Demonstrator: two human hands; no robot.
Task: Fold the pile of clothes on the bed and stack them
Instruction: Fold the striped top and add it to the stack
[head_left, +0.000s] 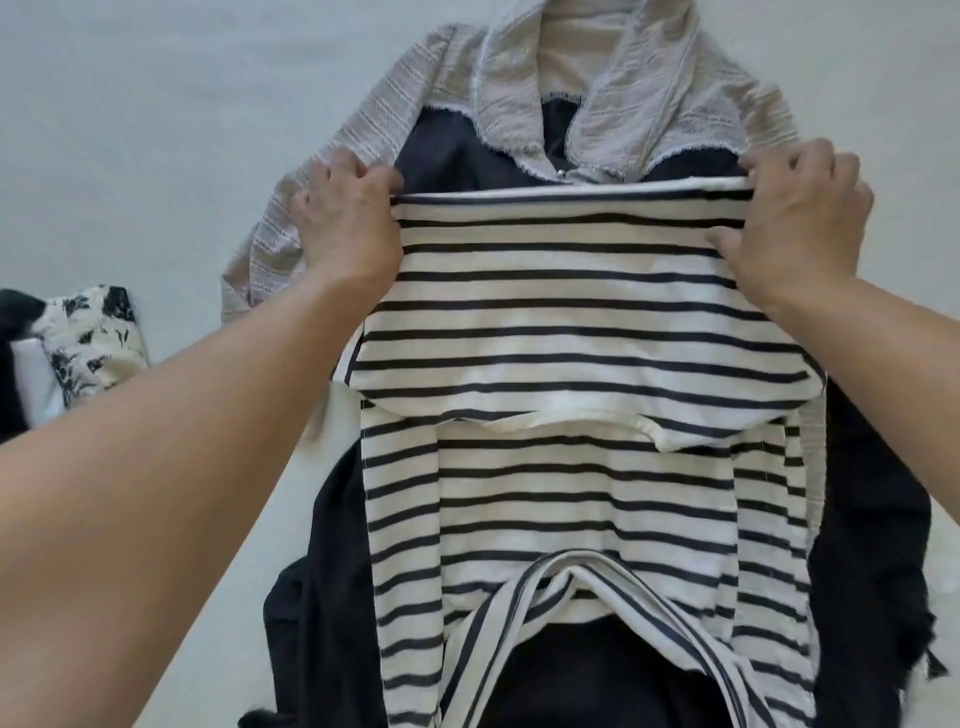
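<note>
On the pale bed sheet, striped shirt lies over a dark garment with grey collar; left hand and right hand each pinch a far corner of its folded edge, floral cloth far left

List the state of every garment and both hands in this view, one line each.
Striped shirt: partly folded, far edge held taut at both corners, lying on the jacket.
Dark jacket with grey collar: spread flat on the bed, unfolded.
Floral garment: bunched at the left edge.
Left hand: grips the shirt's far left corner.
Right hand: grips the shirt's far right corner.
Bed: bears it all.
</note>
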